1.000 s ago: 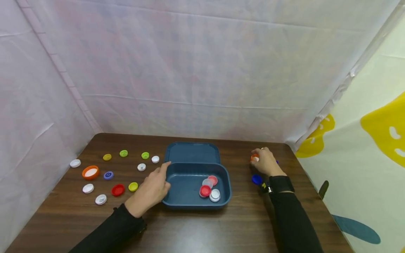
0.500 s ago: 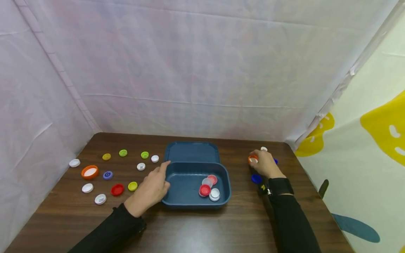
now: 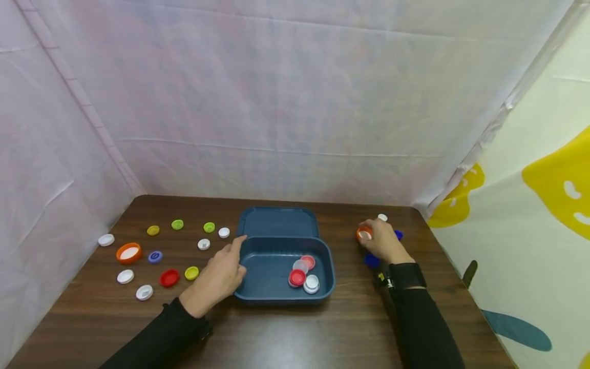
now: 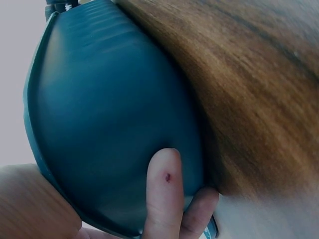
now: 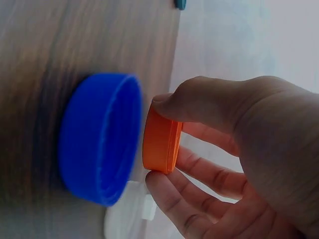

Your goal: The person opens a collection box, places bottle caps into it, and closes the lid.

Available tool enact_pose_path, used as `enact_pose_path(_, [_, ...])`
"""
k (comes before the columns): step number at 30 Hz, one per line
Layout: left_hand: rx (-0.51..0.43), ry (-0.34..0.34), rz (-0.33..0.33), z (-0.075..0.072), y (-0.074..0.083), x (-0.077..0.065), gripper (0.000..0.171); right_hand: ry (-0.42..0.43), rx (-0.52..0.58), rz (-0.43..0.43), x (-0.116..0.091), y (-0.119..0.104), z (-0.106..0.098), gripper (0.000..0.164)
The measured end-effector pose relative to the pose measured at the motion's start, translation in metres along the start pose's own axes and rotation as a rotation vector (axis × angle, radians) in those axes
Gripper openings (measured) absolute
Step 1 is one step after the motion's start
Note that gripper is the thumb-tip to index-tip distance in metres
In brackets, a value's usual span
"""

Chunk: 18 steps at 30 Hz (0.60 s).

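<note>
My left hand (image 3: 216, 279) grips the left wall of the dark blue lunch box (image 3: 258, 277). In the left wrist view, fingers (image 4: 164, 194) lie along the box's outer wall, with another digit over the rim. My right hand (image 3: 386, 243) pinches an orange bottle cap (image 5: 162, 137) with a white inside, thumb on one edge and fingertips on the other. A blue cap (image 5: 89, 137) sits close by on the table, partly under the right hand in the head view. Another blue cap (image 3: 398, 234) and a white cap (image 3: 382, 217) lie just beyond.
Inside the box are red caps (image 3: 297, 277), white caps (image 3: 311, 283) and a clear one (image 3: 300, 266). Its lid (image 3: 278, 222) lies behind it. Several caps, including a large orange one (image 3: 128, 253), are spread over the table's left side. White sheeting (image 3: 276, 102) encloses the back.
The right hand has drawn the orange cap slightly left and toward me, uncovering the white and blue caps behind it. The left hand keeps its place on the box.
</note>
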<state>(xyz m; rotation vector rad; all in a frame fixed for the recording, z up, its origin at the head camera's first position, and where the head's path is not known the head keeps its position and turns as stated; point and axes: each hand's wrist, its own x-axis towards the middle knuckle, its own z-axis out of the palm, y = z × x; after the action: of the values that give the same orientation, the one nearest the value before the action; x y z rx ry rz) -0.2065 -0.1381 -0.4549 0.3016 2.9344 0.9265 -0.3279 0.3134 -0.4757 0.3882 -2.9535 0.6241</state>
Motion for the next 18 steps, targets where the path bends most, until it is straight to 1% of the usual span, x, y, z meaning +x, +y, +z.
enact_pose_path(5, [-0.002, 0.002, -0.002, -0.001, 0.0, -0.001, 0.076, 0.056, -0.009, -0.061, -0.004, -0.015, -0.006, 0.046])
enact_pose_path(9, [-0.001, -0.001, -0.01, -0.001, 0.0, 0.0, 0.076, 0.087, 0.009, -0.113, -0.009, -0.034, -0.013, 0.046])
enact_pose_path(14, [0.007, -0.012, -0.022, -0.001, 0.001, 0.001, 0.075, 0.097, 0.04, -0.179, -0.016, -0.061, -0.019, 0.044])
enact_pose_path(18, [0.01, -0.014, -0.025, -0.001, 0.002, 0.001, 0.074, 0.091, 0.045, -0.242, -0.022, -0.082, -0.021, 0.043])
